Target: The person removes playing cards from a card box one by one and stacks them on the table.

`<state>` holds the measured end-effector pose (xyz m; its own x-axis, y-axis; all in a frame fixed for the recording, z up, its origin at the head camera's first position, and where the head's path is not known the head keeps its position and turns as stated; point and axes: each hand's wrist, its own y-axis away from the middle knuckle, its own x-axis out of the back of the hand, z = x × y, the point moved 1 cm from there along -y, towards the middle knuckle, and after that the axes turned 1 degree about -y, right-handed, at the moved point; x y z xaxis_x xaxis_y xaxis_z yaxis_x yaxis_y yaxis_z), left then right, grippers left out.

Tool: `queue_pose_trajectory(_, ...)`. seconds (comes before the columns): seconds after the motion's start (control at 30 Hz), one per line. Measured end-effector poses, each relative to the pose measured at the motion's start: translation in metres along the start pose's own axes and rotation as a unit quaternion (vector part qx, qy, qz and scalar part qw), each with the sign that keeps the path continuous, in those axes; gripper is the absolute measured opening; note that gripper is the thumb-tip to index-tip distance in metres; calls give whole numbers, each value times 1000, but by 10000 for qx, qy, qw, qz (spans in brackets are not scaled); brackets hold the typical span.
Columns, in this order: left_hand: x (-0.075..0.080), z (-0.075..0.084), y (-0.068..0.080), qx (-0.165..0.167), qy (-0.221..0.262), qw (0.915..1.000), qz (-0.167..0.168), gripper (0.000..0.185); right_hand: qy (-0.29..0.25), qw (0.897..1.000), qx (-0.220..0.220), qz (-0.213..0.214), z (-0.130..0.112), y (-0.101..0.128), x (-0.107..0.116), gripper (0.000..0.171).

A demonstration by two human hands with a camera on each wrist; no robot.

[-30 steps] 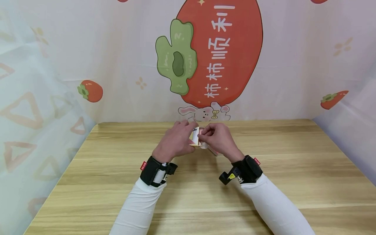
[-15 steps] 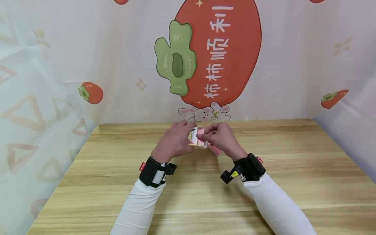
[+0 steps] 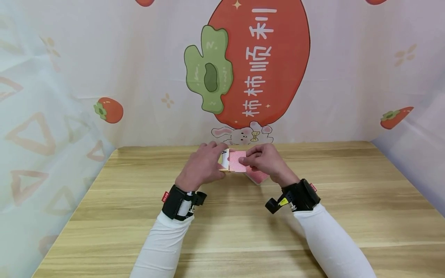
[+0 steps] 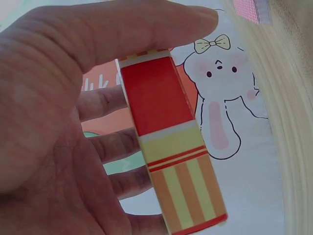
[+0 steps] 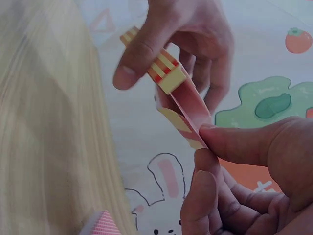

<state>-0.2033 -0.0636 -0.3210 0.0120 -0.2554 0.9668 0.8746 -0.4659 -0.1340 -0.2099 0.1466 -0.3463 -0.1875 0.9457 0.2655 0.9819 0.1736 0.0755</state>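
Observation:
My left hand (image 3: pixel 201 166) grips a playing card box (image 4: pixel 157 95) between thumb and fingers, above the table. Its narrow side is red, cream and orange-striped, and an "A" shows on its face in the head view. The box's end faces my right hand (image 3: pixel 267 163) and gapes, its flap (image 5: pixel 177 123) folded out. Thumb and index finger of that hand pinch a red-patterned playing card (image 3: pixel 237 161) at its edge. Most of this card is outside the box, its left end at the opening. Below the right hand, red-backed cards (image 3: pixel 257 175) lie on the table.
The wooden table (image 3: pixel 222 231) reaches back to a printed cloth (image 3: pixel 156 77) with a persimmon and a rabbit. My hands are near the table's back edge. A wrist camera (image 3: pixel 272 205) sticks out below the right wrist, another (image 3: pixel 199 198) beside the left.
My right hand has moved right with the pinched card, and much more of its red back shows outside the box. The left hand has shifted slightly left with the box.

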Motion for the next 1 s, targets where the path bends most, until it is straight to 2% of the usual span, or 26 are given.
queue_pose_trajectory(0.27,1,-2,0,59,-10,10000,-64,75,221,9997,-88,-110,-1,1,5,27)
queue_pose_trajectory(0.43,0,-3,0,85,21,9999,-74,75,479,9987,-161,-19,-1,1,7,35)
queue_pose_trajectory(0.53,-1,-2,0,76,15,9999,-68,74,881,9958,25,234,-3,2,10,40)
queue_pose_trajectory(0.6,-1,-2,-1,74,-6,9999,-80,74,1199,9914,376,361,-5,3,11,40)
queue_pose_trajectory(0.7,-2,-1,-1,57,-72,9999,-95,73,1754,9773,1149,290,-8,5,13,43)
queue_pose_trajectory(0.83,-4,1,-1,7,-188,9998,-98,71,2486,9445,2142,-130,-13,9,10,51)
queue_pose_trajectory(0.93,-5,3,-1,-49,-271,9996,-94,69,2985,9203,2507,-315,-15,11,5,54)
queue_pose_trajectory(1.0,-5,4,-1,-104,-299,9995,-81,67,3246,9096,2568,-355,-14,12,3,55)
